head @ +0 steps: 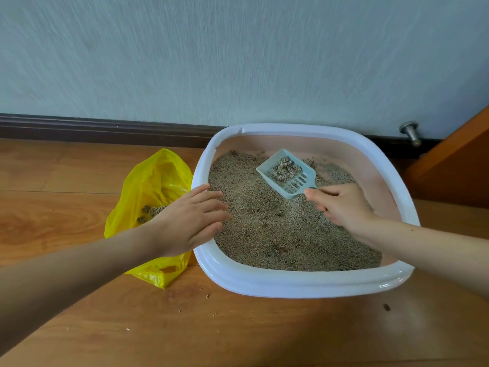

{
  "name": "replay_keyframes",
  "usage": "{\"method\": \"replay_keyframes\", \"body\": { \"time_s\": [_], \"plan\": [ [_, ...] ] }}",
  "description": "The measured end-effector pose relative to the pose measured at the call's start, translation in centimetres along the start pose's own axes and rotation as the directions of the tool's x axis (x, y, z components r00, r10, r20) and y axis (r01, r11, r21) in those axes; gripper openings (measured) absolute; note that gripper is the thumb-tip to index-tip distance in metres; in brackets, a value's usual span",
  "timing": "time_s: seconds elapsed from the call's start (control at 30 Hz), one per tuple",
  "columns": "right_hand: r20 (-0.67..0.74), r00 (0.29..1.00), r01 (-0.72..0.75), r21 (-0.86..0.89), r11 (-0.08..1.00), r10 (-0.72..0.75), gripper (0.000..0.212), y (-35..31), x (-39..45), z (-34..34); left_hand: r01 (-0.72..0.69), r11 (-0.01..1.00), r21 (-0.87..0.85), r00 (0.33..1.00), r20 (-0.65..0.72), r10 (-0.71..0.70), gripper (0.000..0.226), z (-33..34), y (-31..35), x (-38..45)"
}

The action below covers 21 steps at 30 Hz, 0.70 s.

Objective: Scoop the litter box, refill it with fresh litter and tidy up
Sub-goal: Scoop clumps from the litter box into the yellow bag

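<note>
yellow bag (156, 181) gapes at left, clumps inside. my left hand (194, 218) rests on the litter box (291, 283) rim, fingers spread. far right, my right hand (341, 205) pinches the scoop (287, 173), clumps loaded. scooping step; next, carry it level to the bag.

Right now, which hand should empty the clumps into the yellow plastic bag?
Right hand: it already holds the pale blue slotted scoop loaded with clumps. Left hand rests on the white litter box rim.

My left hand (190, 218) lies across the litter box (299, 284) rim nearest the yellow bag (148, 186); elsewhere, open floor (53, 181).
</note>
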State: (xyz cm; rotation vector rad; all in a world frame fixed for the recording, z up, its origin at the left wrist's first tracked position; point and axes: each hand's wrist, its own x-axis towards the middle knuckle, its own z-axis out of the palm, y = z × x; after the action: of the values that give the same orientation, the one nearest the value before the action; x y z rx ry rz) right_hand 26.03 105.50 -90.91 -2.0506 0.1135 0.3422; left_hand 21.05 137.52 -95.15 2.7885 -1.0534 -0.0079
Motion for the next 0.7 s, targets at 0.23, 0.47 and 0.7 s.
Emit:
{"method": "replay_keyframes", "body": {
  "time_s": [0.23, 0.47, 0.7],
  "plan": [
    [0.044, 0.999, 0.027, -0.092, 0.995, -0.023, 0.038, -0.8, 0.3, 1.0, -0.006, 1.000, 0.009, 1.000, -0.013, 0.006, 0.050, 0.0, -0.2, -0.1],
    [0.094, 0.991, 0.107, -0.120, 0.987, -0.096, 0.033, -3.7, 0.8, 2.7, 0.028, 0.984, -0.173, 0.986, -0.154, -0.055, 0.042, -2.2, -1.9, -1.0],
    [0.199, 0.947, 0.289, -0.184, 0.939, -0.253, 0.009, -7.8, 1.5, 6.4, 0.739, 0.486, -0.467, 0.517, -0.071, -0.853, 0.050, -4.0, -8.5, -6.7]
  ]
}}
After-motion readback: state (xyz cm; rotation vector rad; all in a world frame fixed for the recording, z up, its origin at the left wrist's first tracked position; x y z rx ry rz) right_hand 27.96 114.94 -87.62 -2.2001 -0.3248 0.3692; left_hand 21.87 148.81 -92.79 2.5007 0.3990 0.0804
